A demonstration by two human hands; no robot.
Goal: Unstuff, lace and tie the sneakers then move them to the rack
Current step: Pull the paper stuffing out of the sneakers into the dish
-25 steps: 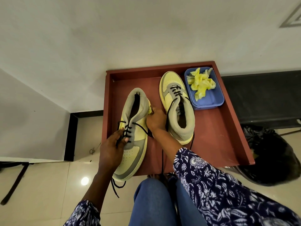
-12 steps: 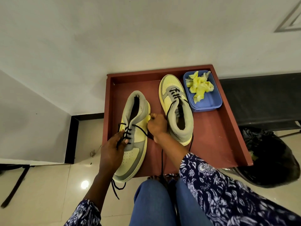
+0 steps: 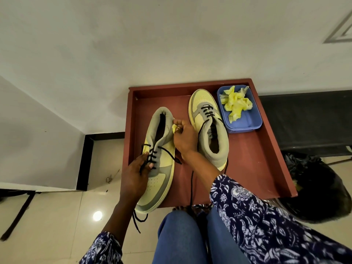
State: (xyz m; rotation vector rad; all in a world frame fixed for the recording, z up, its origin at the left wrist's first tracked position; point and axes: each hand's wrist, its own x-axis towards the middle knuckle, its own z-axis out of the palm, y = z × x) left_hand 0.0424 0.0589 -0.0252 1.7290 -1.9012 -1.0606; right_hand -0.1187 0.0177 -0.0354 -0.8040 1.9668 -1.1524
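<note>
Sneakers are being worked on over a red tray (image 3: 266, 164). The near sneaker (image 3: 158, 168) is being gripped at its laces by the left hand (image 3: 136, 176), while a yellow wad (image 3: 174, 128) is being pinched beside its collar by the right hand (image 3: 185, 139). The other sneaker (image 3: 209, 126) is sitting next to a blue tub (image 3: 245, 124) of yellow stuffing (image 3: 236, 103).

A black rubbish bag (image 3: 320, 189) sits on the glossy tiled floor (image 3: 57, 225) to my right. A dark low bench (image 3: 308, 119) runs along the white wall (image 3: 133, 44).
</note>
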